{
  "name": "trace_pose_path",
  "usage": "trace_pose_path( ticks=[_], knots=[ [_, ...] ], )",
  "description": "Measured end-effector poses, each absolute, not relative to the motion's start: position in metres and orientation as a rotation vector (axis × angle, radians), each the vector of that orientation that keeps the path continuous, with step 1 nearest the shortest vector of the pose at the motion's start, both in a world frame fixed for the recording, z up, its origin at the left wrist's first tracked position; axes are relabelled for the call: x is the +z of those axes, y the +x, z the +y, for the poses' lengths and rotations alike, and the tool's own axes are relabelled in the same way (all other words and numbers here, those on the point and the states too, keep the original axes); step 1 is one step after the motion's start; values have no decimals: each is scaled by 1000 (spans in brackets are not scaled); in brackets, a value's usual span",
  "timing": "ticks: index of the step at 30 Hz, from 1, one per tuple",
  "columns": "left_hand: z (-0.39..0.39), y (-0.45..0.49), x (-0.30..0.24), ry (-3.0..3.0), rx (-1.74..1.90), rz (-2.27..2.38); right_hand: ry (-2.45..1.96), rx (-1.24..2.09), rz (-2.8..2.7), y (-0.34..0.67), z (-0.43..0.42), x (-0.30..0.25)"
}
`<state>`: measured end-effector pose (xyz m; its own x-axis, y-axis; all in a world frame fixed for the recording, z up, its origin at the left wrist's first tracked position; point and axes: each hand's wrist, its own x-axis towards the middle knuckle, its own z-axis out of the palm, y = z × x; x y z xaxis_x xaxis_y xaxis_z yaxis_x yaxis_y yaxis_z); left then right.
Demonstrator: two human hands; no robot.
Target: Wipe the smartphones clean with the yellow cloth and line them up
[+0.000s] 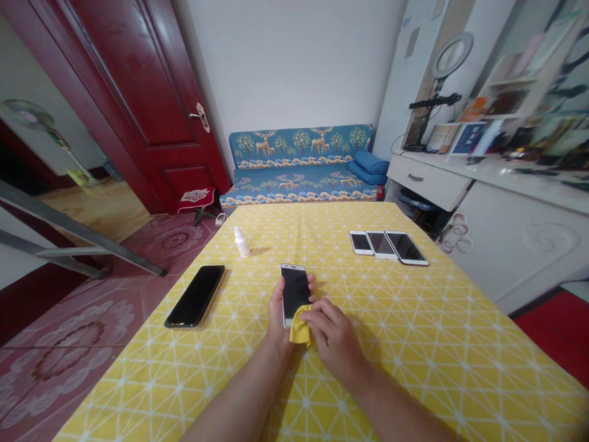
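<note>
My left hand [279, 313] grips a white-framed smartphone [295, 291] by its lower edge and side, with the black screen facing up. My right hand [334, 336] presses a yellow microfiber cloth [300, 328] against the phone's lower part. A black smartphone [195, 296] lies face up on the yellow patterned tablecloth [368, 331], left of my hands. Further back stand a small white spray bottle [242, 242] and several phones in a row, including a white one [361, 242], a silver one [381, 244] and a larger one [406, 248].
The table's left edge drops to a red patterned floor. A blue deer-print sofa stands beyond the far edge, with a dark red door to its left. On the right are a white desk with a drawer, a ring light and assorted items.
</note>
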<state>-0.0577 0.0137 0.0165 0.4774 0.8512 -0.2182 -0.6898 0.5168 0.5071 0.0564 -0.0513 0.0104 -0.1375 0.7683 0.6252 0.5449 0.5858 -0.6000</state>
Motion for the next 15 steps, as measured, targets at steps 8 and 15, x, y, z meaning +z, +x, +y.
trace_pose_path(
  ticks=[8, 15],
  knots=[
    [18, -53, 15, 304, 1017, 459, -1097, 333, -1484, 68, -43, 11],
    [8, -45, 13, 412, 1071, 694, -1014, 297, -1474, 70, -48, 16]
  ],
)
